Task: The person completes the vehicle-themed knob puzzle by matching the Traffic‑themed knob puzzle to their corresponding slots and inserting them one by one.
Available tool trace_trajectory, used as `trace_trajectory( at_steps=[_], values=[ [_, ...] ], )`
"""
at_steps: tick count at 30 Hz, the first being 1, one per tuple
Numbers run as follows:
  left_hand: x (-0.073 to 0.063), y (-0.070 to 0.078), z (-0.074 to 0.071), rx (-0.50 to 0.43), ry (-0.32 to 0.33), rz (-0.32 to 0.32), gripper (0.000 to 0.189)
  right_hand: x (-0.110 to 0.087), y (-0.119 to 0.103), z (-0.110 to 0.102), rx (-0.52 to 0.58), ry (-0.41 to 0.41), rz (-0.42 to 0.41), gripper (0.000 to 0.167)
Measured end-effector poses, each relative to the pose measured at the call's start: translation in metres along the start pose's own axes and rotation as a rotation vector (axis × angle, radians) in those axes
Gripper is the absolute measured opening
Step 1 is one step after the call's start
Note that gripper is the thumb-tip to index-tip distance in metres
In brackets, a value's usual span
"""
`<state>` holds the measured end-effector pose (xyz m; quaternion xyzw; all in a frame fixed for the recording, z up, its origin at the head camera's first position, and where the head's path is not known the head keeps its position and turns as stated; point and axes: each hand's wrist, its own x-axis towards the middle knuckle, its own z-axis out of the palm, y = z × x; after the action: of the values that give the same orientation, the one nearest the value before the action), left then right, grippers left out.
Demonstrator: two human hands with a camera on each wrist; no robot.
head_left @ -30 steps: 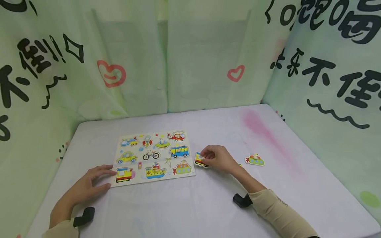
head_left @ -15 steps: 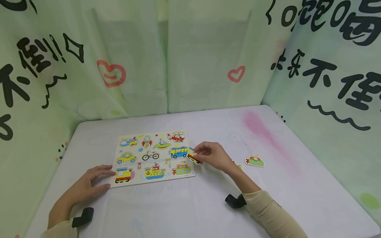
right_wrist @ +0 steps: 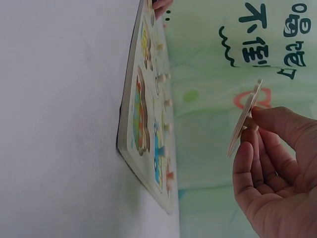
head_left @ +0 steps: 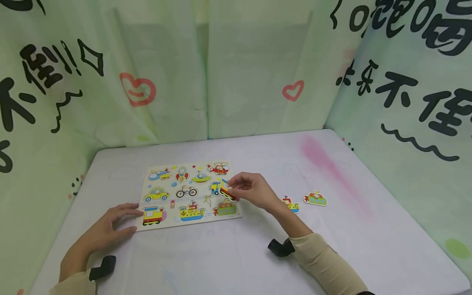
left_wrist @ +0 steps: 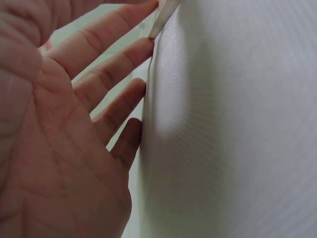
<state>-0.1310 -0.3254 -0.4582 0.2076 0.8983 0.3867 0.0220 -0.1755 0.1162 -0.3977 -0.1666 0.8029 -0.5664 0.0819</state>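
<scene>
My right hand [head_left: 254,190] pinches a train puzzle piece [head_left: 224,189] above the right side of a vehicle puzzle board [head_left: 173,221], partly covering the bus piece [head_left: 214,188]. In the right wrist view, thumb and fingers hold the tilted train piece [right_wrist: 241,124] by its knob, apart from the board. At the board's front left is a train-shaped spot [head_left: 154,216]; ship and submarine spots lie to its right. My left hand [head_left: 107,223] touches the board's left edge with extended fingers. The left wrist view shows its fingertips along the tabletop and the board's corner.
Loose on the white table [head_left: 206,262], right of the board, lie a ship piece [head_left: 292,205], partly behind my right wrist, and a submarine piece [head_left: 316,198]. Green printed curtains [head_left: 250,82] enclose the table's back and sides. A black wrist mount [head_left: 281,248] sticks out below my right sleeve.
My right hand has lifted the train piece off the table and carried it left over the board. The loose ship piece has come into view. My left hand stays at the board's edge.
</scene>
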Motion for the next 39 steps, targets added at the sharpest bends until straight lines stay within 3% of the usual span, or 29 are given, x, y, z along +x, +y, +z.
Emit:
trace_trajectory(
  at_steps=[18,39],
  values=[
    [-0.002,-0.001,-0.001,-0.002,-0.02,-0.045,0.036,0.012,-0.011,0.028,0.064,-0.051,-0.037,0.02],
    [0.0,0.001,-0.001,0.008,-0.006,-0.028,0.035,0.03,-0.02,0.053,0.108,-0.095,-0.034,0.019]
  ],
)
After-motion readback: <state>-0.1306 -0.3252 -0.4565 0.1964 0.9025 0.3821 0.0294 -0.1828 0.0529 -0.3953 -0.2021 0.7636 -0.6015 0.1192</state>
